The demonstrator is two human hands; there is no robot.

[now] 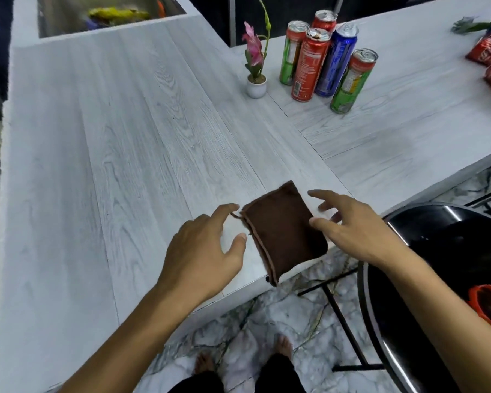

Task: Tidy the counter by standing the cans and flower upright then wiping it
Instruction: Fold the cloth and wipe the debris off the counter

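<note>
Hovering over a folded brown cloth (284, 234) at the near edge of the pale wood-grain counter (125, 137), both bare hands have their fingers spread and relaxed, gripping nothing. The left hand (201, 251) has its index fingertip at the cloth's far-left corner, and the right hand (349, 228) has its thumb tip at the cloth's right edge. Far across the counter, five cans (309, 66) in red, green and blue stand upright in a tight group just right of an upright pink flower (253, 49) in a white pot (256, 86); their labels are too blurred to read.
</note>
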